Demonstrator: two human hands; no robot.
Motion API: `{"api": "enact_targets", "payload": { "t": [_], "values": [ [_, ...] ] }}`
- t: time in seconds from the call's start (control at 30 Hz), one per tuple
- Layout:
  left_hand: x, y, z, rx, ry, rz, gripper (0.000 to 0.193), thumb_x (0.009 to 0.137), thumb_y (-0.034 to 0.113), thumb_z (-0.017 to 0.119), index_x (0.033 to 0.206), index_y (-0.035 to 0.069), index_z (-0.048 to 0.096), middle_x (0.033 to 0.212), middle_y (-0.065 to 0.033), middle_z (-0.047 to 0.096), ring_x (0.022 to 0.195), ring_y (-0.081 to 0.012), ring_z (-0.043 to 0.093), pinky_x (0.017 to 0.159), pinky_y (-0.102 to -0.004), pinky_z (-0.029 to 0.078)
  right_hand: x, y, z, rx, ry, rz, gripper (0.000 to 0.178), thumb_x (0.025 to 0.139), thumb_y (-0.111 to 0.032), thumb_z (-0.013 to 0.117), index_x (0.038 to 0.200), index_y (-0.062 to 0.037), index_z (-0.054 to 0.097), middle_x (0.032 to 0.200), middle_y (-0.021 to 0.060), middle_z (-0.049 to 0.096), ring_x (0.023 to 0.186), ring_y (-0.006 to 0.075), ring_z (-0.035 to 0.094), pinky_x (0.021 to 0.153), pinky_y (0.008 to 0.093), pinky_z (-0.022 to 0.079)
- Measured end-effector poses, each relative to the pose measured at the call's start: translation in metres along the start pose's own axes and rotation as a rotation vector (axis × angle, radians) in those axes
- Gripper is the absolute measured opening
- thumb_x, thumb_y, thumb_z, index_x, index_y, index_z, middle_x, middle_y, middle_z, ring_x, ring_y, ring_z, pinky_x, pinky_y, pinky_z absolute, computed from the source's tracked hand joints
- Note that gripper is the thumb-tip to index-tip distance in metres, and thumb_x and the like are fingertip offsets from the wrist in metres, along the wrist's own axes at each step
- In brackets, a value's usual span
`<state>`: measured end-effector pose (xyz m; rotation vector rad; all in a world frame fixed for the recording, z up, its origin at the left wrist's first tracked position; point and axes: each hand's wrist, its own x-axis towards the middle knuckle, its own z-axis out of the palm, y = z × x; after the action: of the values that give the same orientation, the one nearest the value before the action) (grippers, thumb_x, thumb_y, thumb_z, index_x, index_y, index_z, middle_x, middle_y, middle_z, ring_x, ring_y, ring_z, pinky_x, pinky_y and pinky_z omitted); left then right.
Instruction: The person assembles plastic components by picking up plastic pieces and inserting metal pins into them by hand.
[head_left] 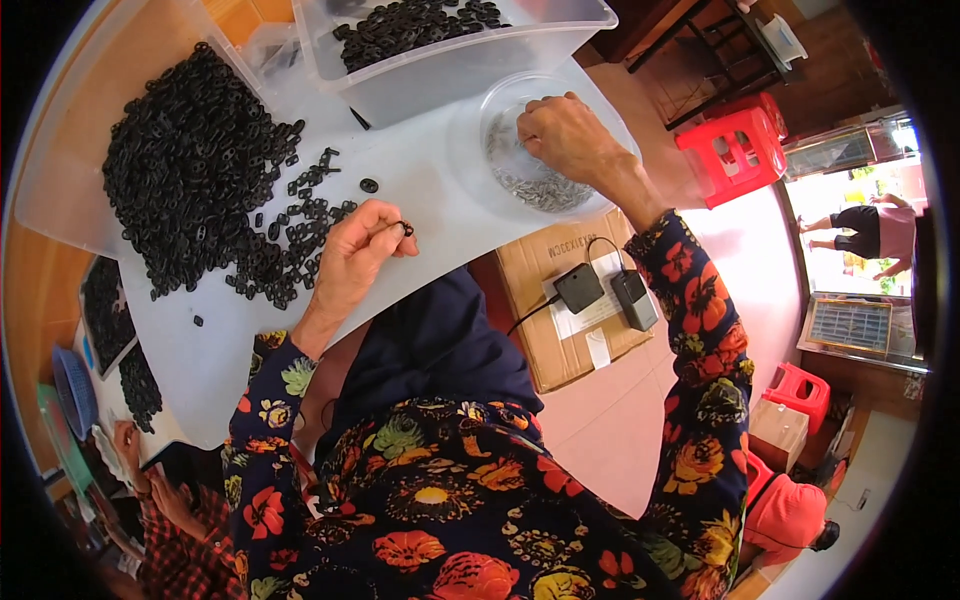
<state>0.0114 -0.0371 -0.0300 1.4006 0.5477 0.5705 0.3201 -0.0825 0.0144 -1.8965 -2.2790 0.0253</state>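
1. The left hand sits near the middle of the white table, thumb and forefinger pinched together on one small black ring.
2. At ten o'clock from that hand lies a big heap of black rings, spilling from a shallow translucent tray onto the table. Loose rings trail right up to the knuckles, and a single one lies apart at twelve o'clock from the hand.
3. The right hand is at two o'clock from the left, reaching down into a round clear plastic bowl. Its fingertips are curled among small grey metal pieces in the bottom of the bowl. Whether they have closed on any piece cannot be told.
4. A clear plastic bin holding more black rings stands at twelve o'clock, touching the bowl's far rim and crowding the right hand's far side.
5. Below the table edge, at five o'clock from the bowl, a cardboard box carries two small dark power adapters with a cable.
6. A red plastic stool stands at three o'clock on the floor, well apart from the table.
7. At eight o'clock, another person's hands in a checked sleeve work at the table's near corner, beside more dark rings and a blue basket.
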Motion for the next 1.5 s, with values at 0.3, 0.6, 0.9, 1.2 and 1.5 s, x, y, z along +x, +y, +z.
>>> {"api": "enact_targets", "payload": {
  "t": [0.3,0.6,0.9,1.2,1.5],
  "values": [
    [0.0,-0.004,0.0,-0.021,0.013,-0.003,0.005,0.091,0.005,0.05,0.092,0.002,0.054,0.078,-0.0031,0.062,0.074,-0.009,0.06,0.071,-0.0239,0.048,0.001,-0.001,-0.006,0.05,-0.063,0.17,0.009,0.07,-0.007,0.063,0.077,-0.0032,0.065,0.076,0.016,0.065,0.077,0.0339,0.062,0.072,0.0419,0.049],
    [-0.001,-0.006,0.0,-0.007,-0.001,0.023,0.004,0.091,0.004,0.05,0.092,0.002,0.053,0.077,-0.0024,0.062,0.073,-0.0083,0.059,0.07,-0.0233,0.047,0.003,-0.007,-0.002,0.006,-0.042,0.114,0.008,0.073,-0.007,0.059,0.077,-0.0051,0.065,0.08,0.0132,0.064,0.074,0.035,0.06,0.068,0.0423,0.048],
    [0.0,-0.005,0.0,0.001,0.008,-0.009,0.005,0.091,0.005,0.05,0.094,0.002,0.053,0.077,-0.0038,0.062,0.073,-0.0092,0.058,0.071,-0.024,0.046,0.002,0.0,-0.001,0.145,0.03,0.092,0.01,0.076,-0.007,0.058,0.082,-0.0022,0.065,0.081,0.0147,0.064,0.077,0.0349,0.061,0.071,0.0421,0.048],
    [0.0,-0.006,0.0,-0.014,0.008,-0.02,0.005,0.091,0.005,0.051,0.094,0.002,0.053,0.077,-0.0034,0.061,0.072,-0.0087,0.057,0.071,-0.0236,0.046,0.006,-0.004,0.0,0.087,-0.001,0.173,0.011,0.074,-0.007,0.06,0.083,-0.0035,0.066,0.082,0.0144,0.064,0.078,0.036,0.06,0.072,0.0427,0.048],
    [0.001,-0.003,-0.001,0.024,-0.007,-0.004,0.006,0.09,0.004,0.049,0.091,0.001,0.054,0.077,-0.0035,0.063,0.073,-0.0085,0.059,0.07,-0.0233,0.047,0.011,-0.018,0.008,-0.094,0.01,0.188,0.008,0.07,-0.006,0.061,0.076,-0.0006,0.061,0.079,0.0187,0.063,0.076,0.0368,0.061,0.071,0.0436,0.049]
  ]
}}
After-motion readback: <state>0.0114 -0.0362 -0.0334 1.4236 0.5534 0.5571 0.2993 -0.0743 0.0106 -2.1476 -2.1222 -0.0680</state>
